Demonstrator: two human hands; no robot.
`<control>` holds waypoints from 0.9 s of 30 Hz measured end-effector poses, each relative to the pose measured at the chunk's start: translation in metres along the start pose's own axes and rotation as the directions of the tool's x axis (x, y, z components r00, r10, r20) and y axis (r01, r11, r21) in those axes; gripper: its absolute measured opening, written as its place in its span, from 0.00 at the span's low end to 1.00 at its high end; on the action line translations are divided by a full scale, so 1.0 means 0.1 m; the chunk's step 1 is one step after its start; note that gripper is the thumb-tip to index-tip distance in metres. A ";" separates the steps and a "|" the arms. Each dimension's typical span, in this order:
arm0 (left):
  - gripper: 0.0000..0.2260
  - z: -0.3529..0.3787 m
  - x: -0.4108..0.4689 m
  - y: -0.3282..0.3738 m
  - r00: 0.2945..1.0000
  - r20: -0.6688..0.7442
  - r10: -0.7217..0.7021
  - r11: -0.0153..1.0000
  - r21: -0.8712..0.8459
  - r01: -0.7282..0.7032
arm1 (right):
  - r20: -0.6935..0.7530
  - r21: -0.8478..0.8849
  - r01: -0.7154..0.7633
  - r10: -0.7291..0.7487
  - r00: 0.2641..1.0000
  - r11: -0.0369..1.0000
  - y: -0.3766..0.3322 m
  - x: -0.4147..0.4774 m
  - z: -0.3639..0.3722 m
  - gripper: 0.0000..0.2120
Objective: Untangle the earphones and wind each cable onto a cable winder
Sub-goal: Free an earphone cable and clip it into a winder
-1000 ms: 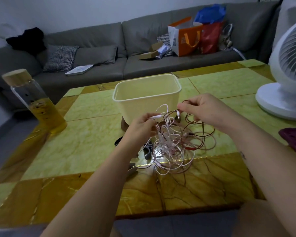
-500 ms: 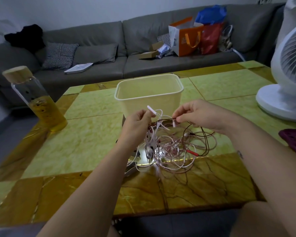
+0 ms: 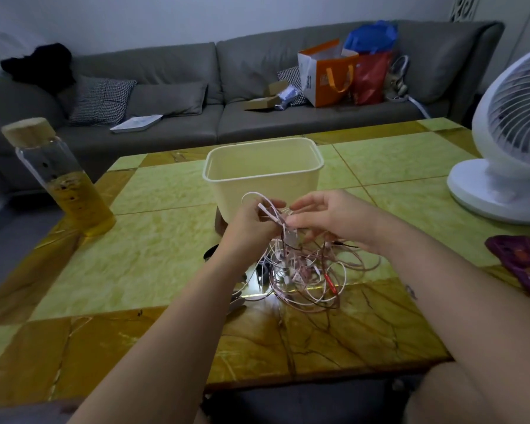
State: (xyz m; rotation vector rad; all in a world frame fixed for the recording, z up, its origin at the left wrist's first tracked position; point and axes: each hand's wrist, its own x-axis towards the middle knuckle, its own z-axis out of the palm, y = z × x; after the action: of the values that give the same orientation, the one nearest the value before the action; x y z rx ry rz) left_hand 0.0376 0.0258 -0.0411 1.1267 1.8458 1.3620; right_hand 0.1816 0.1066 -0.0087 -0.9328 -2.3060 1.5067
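Earphones (image 3: 306,270) near front edge of table (image 3: 153,258)

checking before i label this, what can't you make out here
All in the head view:
- Tangle: how many earphones; thin cables overlap.
- Dark items beside the left hand's wrist: mostly hidden by the forearm; winders or not, unclear.
- Right hand: whether its fingers pinch a cable; blurred.
- Purple thing: cut off by the right edge.
- Tub bottom: hidden by its near wall.
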 end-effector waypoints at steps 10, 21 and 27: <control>0.11 0.01 0.03 -0.03 0.998 -0.062 0.002 1.000 0.009 -0.002 | -0.166 -0.100 -0.007 -0.010 0.986 0.995 0.16 0.12 0.08 0.08; 0.09 0.03 0.09 0.10 0.982 -0.022 -0.186 0.873 -0.463 0.154 | -0.208 -0.038 -0.030 0.022 0.978 0.999 0.13 0.20 -0.03 0.11; 0.09 0.03 0.13 0.15 0.973 -0.012 -0.229 0.730 -0.663 0.164 | -0.088 0.127 0.047 -0.036 0.995 0.991 0.07 0.16 -0.06 0.06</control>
State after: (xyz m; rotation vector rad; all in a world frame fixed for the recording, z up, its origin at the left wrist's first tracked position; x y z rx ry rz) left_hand 0.0389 0.0404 -0.0273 0.4812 1.2947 1.7558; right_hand 0.1747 0.1232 -0.0143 -0.8917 -2.1274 1.5470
